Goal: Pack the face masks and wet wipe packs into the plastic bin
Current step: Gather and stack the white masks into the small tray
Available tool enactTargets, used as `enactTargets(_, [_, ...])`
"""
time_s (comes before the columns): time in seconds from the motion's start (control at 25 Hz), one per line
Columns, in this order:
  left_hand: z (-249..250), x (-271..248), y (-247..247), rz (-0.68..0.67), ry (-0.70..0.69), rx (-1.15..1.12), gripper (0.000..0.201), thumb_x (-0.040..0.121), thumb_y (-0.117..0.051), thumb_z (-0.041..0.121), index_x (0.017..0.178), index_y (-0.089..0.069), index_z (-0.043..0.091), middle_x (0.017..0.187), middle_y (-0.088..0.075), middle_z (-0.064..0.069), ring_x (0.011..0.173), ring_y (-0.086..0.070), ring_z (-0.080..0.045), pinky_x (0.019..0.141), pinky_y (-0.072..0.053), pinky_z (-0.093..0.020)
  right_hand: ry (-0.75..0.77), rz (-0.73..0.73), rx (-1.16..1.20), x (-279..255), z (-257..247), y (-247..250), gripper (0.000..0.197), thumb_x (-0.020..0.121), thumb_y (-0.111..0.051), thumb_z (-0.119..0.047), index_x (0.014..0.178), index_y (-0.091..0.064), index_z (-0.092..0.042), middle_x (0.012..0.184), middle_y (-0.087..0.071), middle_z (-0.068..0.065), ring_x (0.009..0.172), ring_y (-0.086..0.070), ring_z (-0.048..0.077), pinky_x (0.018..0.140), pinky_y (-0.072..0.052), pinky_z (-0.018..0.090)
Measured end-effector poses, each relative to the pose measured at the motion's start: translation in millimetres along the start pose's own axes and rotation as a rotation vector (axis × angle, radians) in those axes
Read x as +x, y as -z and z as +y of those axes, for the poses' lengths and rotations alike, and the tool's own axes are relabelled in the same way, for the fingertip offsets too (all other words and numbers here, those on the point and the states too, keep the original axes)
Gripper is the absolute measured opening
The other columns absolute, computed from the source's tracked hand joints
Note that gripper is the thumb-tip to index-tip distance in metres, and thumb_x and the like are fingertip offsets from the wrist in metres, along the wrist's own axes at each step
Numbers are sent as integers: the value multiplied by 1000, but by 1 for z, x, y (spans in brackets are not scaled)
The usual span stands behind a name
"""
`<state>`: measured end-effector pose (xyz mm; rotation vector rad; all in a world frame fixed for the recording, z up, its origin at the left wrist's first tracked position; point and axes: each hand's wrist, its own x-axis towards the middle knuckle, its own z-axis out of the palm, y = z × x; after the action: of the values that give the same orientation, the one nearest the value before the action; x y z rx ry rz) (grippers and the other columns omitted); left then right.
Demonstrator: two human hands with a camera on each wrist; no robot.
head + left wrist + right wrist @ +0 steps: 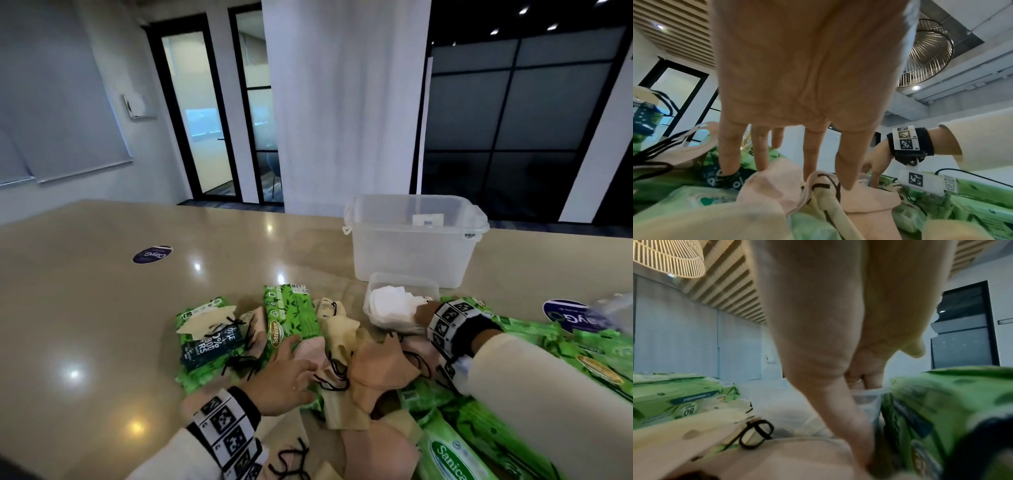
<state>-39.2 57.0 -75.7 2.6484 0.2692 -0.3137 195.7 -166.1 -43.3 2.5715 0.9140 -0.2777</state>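
The clear plastic bin [411, 253] stands empty at the table's far right. In front of it lie pink face masks [380, 370] and beige face masks [339, 335] with black ear loops, heaped among green wet wipe packs [291, 317]. My left hand [298, 356] hovers over the heap with fingers straight and spread, and its fingertips [762, 162] touch a pink mask [772, 186]. My right hand [422, 312] reaches into a small clear container [404, 277] of white masks [390, 305]. It grips the near wall [867, 392], thumb [849, 418] outside, fingers inside.
More green packs [455, 452] cover the near right of the beige table [85, 308], and one [941, 410] presses against my right thumb. A dark-labelled pack [212, 346] lies at the heap's left. Purple round stickers [152, 254] mark the tabletop. A white column stands behind the bin.
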Motion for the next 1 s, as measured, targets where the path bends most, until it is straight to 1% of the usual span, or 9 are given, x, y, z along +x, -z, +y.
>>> enactTargets(0.2, [7,3,7,53,-12,-122,47,88,-64,36,133,-52,26,149,-9,-4,142,-19,-25,116,-24,-38,-1,-68,157,-5,-5,22,51,82,-68,-26,129,-55,-10,132,-56,12,109,-57,20,93,-45,28])
enactTargets(0.28, [9,3,17,153,-16,-156,35,89,-62,34,123,-58,29,142,-21,0,138,-24,-20,114,-27,-36,9,-83,204,-8,-4,24,61,86,-66,-32,140,-45,-13,143,-47,8,127,-47,20,102,-36,29])
enactTargets(0.36, [9,3,35,288,18,-162,24,89,-62,28,113,-60,28,133,-31,1,130,-29,-15,114,-28,-38,38,-47,217,-13,-4,18,69,89,-60,-41,148,-30,-22,155,-28,1,141,-27,18,113,-20,40])
enactTargets(0.48, [-10,18,86,374,139,-122,25,90,-60,20,115,-57,19,128,-42,-4,118,-44,-18,104,-40,-35,103,-19,288,-24,3,7,74,89,-56,-49,150,-22,-28,160,-14,-4,146,-15,17,118,-9,47])
enactTargets(0.6, [-44,48,153,198,332,17,38,92,-58,16,129,-51,9,131,-53,-8,116,-53,-23,96,-45,-33,203,-33,400,-37,7,6,110,60,-44,-89,149,-22,-30,160,-13,-5,147,-11,15,119,-10,42])
enactTargets(0.64, [-55,60,169,113,397,90,43,91,-60,15,132,-51,7,133,-55,-8,118,-54,-24,98,-44,-33,228,-18,428,-40,8,6,108,60,-43,-90,149,-23,-31,159,-14,-6,147,-12,14,119,-12,41])
enactTargets(0.76, [-82,100,185,-149,488,325,53,83,-72,21,133,-55,11,127,-62,-10,111,-60,-23,96,-48,-32,278,50,482,-51,12,1,67,89,-55,-52,147,-27,-34,158,-20,-8,143,-25,12,114,-23,28])
enactTargets(0.92, [-148,176,152,-311,496,570,77,43,-74,57,116,-64,35,109,-70,8,97,-67,-18,89,-54,-38,338,68,527,-65,19,-7,63,88,-56,-53,143,-32,-37,150,-31,-16,133,-35,1,101,-25,8])
enactTargets(1.0, [-145,184,140,-424,563,633,64,47,-66,63,104,-68,34,100,-71,12,88,-66,-18,80,-53,-35,341,55,567,-71,26,-13,59,90,-56,-47,143,-32,-38,152,-27,-19,135,-30,-5,98,-20,2])
